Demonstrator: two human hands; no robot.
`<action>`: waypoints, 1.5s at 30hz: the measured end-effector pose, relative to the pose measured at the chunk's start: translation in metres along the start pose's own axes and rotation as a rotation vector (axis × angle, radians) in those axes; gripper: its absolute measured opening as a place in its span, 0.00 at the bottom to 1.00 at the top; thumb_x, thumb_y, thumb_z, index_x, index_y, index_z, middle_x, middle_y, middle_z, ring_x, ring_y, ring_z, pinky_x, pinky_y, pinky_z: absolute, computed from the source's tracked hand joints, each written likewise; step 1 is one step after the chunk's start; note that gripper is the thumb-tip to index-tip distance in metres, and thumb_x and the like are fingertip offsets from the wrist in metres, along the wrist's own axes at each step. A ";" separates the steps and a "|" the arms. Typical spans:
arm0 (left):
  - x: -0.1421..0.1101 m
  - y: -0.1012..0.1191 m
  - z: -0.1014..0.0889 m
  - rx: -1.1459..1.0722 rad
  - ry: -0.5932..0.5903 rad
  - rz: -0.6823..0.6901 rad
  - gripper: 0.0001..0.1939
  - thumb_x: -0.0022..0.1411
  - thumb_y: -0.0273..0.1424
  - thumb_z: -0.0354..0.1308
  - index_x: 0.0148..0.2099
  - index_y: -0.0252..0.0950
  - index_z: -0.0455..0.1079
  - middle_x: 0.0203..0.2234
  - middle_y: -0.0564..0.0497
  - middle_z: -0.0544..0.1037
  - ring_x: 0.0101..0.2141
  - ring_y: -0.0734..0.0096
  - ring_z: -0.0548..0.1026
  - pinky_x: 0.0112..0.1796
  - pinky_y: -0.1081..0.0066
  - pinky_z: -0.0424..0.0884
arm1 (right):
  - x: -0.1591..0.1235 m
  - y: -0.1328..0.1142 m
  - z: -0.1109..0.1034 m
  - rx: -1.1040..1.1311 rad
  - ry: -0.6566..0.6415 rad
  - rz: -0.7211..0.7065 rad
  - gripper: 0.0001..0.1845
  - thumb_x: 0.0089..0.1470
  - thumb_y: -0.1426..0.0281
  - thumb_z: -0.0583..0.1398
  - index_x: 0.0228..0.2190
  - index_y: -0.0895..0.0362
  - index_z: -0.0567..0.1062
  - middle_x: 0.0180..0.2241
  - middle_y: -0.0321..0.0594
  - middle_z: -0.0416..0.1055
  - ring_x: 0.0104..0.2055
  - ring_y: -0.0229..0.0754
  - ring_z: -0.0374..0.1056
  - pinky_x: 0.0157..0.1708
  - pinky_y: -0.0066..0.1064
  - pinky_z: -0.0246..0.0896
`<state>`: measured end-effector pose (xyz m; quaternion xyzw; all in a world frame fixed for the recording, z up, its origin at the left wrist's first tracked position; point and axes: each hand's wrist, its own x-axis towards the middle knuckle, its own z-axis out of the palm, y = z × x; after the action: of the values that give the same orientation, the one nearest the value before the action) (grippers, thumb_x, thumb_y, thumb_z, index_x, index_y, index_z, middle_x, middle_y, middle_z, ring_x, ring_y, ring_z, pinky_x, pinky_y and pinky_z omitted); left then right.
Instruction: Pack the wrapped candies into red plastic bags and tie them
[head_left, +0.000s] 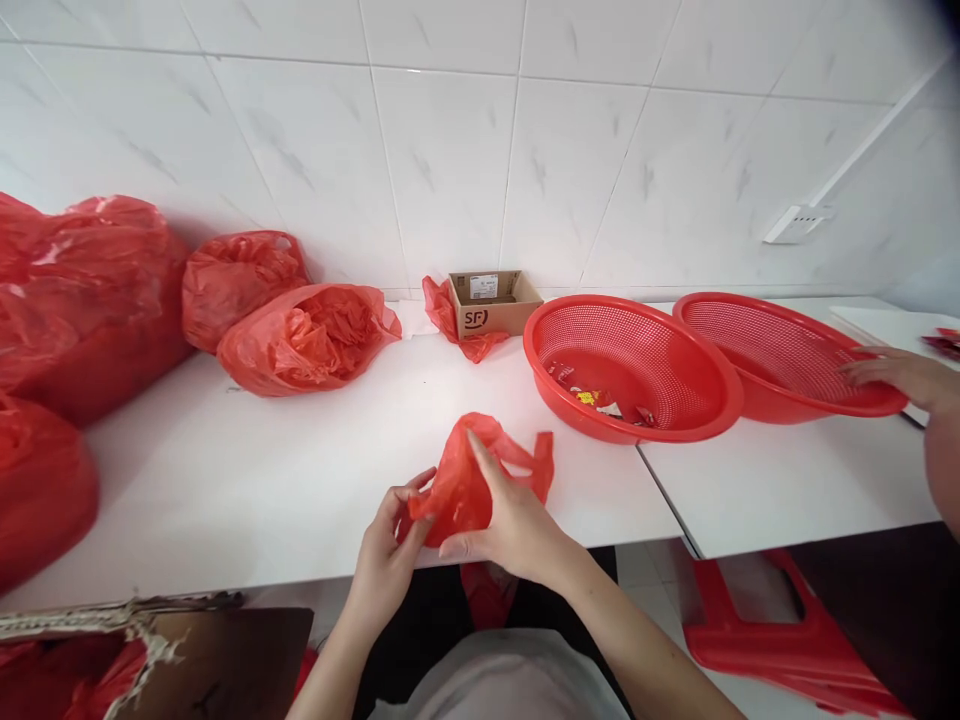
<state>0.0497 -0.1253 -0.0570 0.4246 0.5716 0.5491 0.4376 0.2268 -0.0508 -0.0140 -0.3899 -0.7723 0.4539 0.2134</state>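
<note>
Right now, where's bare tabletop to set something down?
Biggest patch: white tabletop between the stuffed red bags and the left hand. Second: right table, in front of the two red baskets, to the near edge. Crowded: back left (bags), back right (baskets, co-worker's hand on one), front middle (left and right hand on a red bag).

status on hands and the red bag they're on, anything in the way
Left hand pinching red bag. Right hand against it, thumb and forefinger spread. Nearer red basket beyond, to the right. Nothing seen blocking.
</note>
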 end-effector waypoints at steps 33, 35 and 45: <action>0.020 -0.009 -0.034 -0.789 0.399 -0.147 0.13 0.54 0.33 0.69 0.42 0.36 0.76 0.39 0.50 0.82 0.38 0.70 0.79 0.41 0.71 0.77 | 0.034 0.039 -0.023 0.012 0.293 0.020 0.19 0.56 0.61 0.61 0.49 0.54 0.72 0.46 0.44 0.75 0.49 0.46 0.71 0.50 0.41 0.64; 0.019 -0.008 -0.034 -0.790 0.440 -0.163 0.13 0.53 0.33 0.70 0.41 0.36 0.76 0.37 0.52 0.81 0.35 0.72 0.78 0.38 0.73 0.77 | 0.036 0.043 -0.019 0.045 0.232 0.051 0.13 0.57 0.63 0.60 0.43 0.55 0.74 0.39 0.41 0.77 0.41 0.44 0.73 0.43 0.37 0.66; 0.015 0.002 -0.024 -0.471 0.708 -0.242 0.19 0.52 0.47 0.67 0.34 0.37 0.72 0.27 0.54 0.74 0.26 0.73 0.71 0.27 0.75 0.69 | 0.030 0.026 -0.027 0.319 0.413 -0.116 0.12 0.60 0.61 0.57 0.32 0.56 0.73 0.30 0.35 0.70 0.33 0.38 0.67 0.36 0.29 0.60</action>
<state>0.0226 -0.1174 -0.0556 0.0291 0.5912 0.7209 0.3606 0.2376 -0.0050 -0.0238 -0.3910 -0.6519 0.4677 0.4510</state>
